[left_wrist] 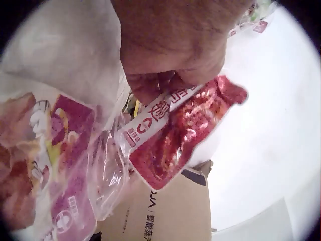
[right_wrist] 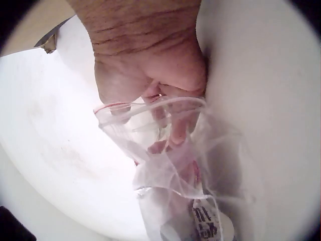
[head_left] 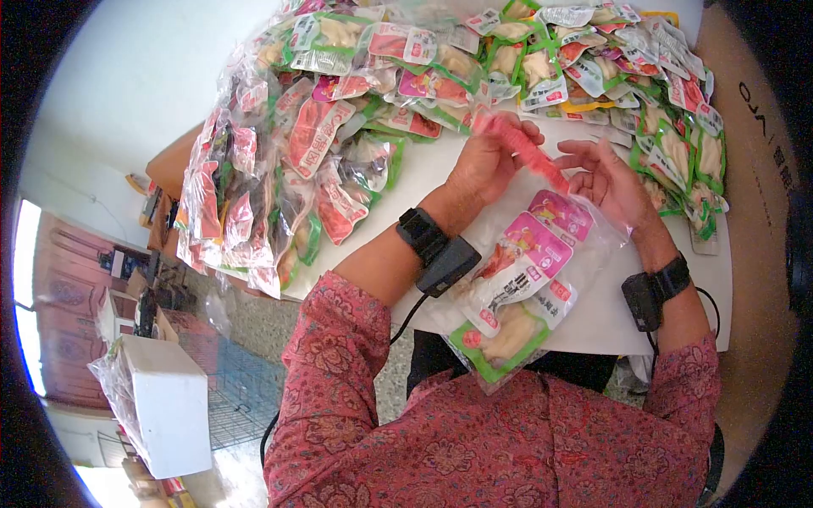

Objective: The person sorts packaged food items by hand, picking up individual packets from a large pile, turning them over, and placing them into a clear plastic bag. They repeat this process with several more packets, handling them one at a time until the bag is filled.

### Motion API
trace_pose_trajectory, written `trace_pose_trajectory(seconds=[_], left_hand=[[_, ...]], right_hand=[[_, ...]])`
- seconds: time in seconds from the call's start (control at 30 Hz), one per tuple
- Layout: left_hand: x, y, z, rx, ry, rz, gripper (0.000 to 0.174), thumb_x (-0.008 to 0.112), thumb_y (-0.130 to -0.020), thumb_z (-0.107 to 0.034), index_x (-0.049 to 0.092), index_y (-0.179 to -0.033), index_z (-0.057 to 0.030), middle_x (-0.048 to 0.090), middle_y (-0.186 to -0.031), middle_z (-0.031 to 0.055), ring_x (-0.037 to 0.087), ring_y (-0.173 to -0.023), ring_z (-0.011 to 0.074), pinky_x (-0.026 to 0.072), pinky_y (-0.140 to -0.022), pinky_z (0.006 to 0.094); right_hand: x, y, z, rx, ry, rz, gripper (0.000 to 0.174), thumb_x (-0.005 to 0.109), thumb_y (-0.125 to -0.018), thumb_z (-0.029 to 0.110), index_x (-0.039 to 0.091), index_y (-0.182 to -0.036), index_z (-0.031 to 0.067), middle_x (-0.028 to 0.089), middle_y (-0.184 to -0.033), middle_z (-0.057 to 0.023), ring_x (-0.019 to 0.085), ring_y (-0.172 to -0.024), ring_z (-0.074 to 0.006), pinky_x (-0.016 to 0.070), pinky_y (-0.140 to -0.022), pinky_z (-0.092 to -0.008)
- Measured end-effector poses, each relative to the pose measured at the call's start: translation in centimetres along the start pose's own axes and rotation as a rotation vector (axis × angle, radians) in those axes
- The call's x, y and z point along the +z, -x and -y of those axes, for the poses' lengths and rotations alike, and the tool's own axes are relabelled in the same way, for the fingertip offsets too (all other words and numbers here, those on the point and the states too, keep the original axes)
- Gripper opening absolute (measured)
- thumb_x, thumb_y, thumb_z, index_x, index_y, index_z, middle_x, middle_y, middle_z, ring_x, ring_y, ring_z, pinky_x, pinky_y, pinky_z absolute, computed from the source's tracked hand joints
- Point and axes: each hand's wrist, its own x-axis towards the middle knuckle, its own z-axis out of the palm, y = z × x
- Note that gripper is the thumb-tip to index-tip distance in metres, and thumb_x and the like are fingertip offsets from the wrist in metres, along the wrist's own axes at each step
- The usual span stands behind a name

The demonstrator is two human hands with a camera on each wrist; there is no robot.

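Note:
My left hand point(head_left: 489, 165) pinches a long red food packet point(head_left: 529, 151); in the left wrist view this packet point(left_wrist: 188, 133) shows a white strip with red lettering. A clear zip bag point(head_left: 605, 250) hangs at my right hand point(head_left: 620, 188), which holds it by the mouth. Close up in the right wrist view, the zip edge of the bag point(right_wrist: 163, 103) crosses in front of the fingers, partly seen through the plastic. Inside the bag are a pink-and-white packet point(head_left: 542, 241) and a green-edged packet point(head_left: 511, 339) of pale food. The red packet's lower end is right at the bag's mouth.
Heaps of filled bags point(head_left: 326, 207) and green-edged packets point(head_left: 550, 63) cover the back and left of the white table point(head_left: 699, 326). A cardboard box point(head_left: 754, 229) stands along the right side. On the floor at left are a white box point(head_left: 174, 411) and a wire cage point(head_left: 241, 381).

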Motion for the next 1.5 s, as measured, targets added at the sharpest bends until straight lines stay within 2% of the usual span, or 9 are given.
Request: trace_pose_trajectory(seconds=[0.2,0.4,0.47,0.7,0.83,1.03,1.2,1.27,1.5], left_hand=[[0.5,-0.3,0.1,0.121,0.062,0.105,0.021,0.052,-0.081,-0.031,0.051,-0.084,-0.0103,0.054,-0.100,0.0094,0.053,-0.095,0.0251,0.0446,-0.081,0.0415],[1.8,0.2,-0.8,0.189,0.032,0.054,0.007,0.051,-0.082,-0.017,0.052,-0.080,-0.0106,0.057,-0.092,0.0113,0.055,-0.086,0.0208,0.0457,-0.077,0.0321],[1.7,0.3,-0.5,0.282,-0.380,0.116,0.025,0.058,-0.078,-0.031,0.048,-0.084,-0.0092,0.053,-0.099,0.0132,0.054,-0.092,0.0216,0.0458,-0.078,0.0341],[2.8,0.9,-1.0,0.322,-0.492,0.189,0.034,0.062,-0.075,-0.038,0.043,-0.077,-0.0093,0.053,-0.085,0.0090,0.052,-0.084,0.0172,0.0433,-0.075,0.0294],[2.1,0.4,-1.4,0.330,-0.315,0.133,0.024,0.057,-0.081,-0.029,0.044,-0.078,-0.0096,0.052,-0.083,0.0082,0.051,-0.082,0.0162,0.0429,-0.074,0.0285],[2.9,0.7,-1.8,0.341,-0.458,0.111,0.010,0.054,-0.081,-0.015,0.049,-0.085,-0.0073,0.052,-0.094,0.0094,0.051,-0.088,0.0159,0.0418,-0.079,0.0284],[2.1,0.2,-0.1,0.433,-1.032,0.135,0.026,0.058,-0.075,-0.008,0.052,-0.101,-0.0068,0.051,-0.108,0.0088,0.050,-0.098,0.0214,0.0396,-0.086,0.0325],[2.9,1.1,-1.2,0.500,-1.533,0.439,0.034,0.060,-0.073,-0.008,0.053,-0.106,-0.0121,0.050,-0.112,0.0081,0.047,-0.102,0.0252,0.0371,-0.089,0.0356],[3.5,0.6,-2.3,0.710,-1.625,0.348,0.010,0.059,-0.071,-0.008,0.052,-0.077,-0.0113,0.056,-0.090,0.0032,0.050,-0.092,0.0248,0.0403,-0.079,0.0355]], right_hand=[[2.0,0.3,0.2,-0.030,0.061,-0.236,0.050,0.042,-0.086,0.040,0.041,-0.118,0.0017,0.054,-0.102,-0.0089,0.055,-0.084,-0.0136,0.0451,-0.074,-0.0267],[0.8,0.3,-0.6,-0.070,0.007,-0.144,0.040,0.055,-0.080,0.026,0.043,-0.111,0.0033,0.054,-0.096,-0.0061,0.054,-0.089,-0.0141,0.0445,-0.077,-0.0282],[0.8,0.2,-0.6,-0.083,-0.008,-0.158,0.040,0.058,-0.079,0.024,0.042,-0.110,0.0036,0.054,-0.095,-0.0056,0.054,-0.090,-0.0142,0.0440,-0.079,-0.0282],[3.4,0.5,0.9,-0.155,-0.072,-0.084,0.061,0.062,-0.076,0.025,0.031,-0.125,0.0027,0.053,-0.107,-0.0113,0.051,-0.100,-0.0173,0.0398,-0.089,-0.0301],[3.6,0.2,0.5,-0.192,-0.042,-0.192,0.069,0.061,-0.076,0.032,0.028,-0.129,0.0032,0.054,-0.106,-0.0084,0.053,-0.097,-0.0147,0.0403,-0.088,-0.0277],[2.3,0.5,0.2,0.042,-0.130,-0.114,0.043,0.057,-0.080,0.021,0.044,-0.116,0.0010,0.053,-0.111,-0.0092,0.052,-0.100,-0.0167,0.0401,-0.089,-0.0314],[-0.4,0.6,1.6,-0.401,-0.008,-0.490,0.023,0.049,-0.085,0.020,0.051,-0.102,0.0042,0.059,-0.091,-0.0031,0.058,-0.075,-0.0106,0.0485,-0.062,-0.0228],[-1.2,0.7,2.1,-0.464,0.038,-0.606,0.022,0.048,-0.085,0.021,0.051,-0.100,0.0050,0.058,-0.086,-0.0017,0.056,-0.069,-0.0093,0.0463,-0.055,-0.0214],[-0.9,0.8,2.6,-0.526,0.490,-0.820,0.022,0.046,-0.084,0.019,0.050,-0.101,0.0062,0.054,-0.078,0.0010,0.049,-0.060,-0.0058,0.0395,-0.046,-0.0195]])
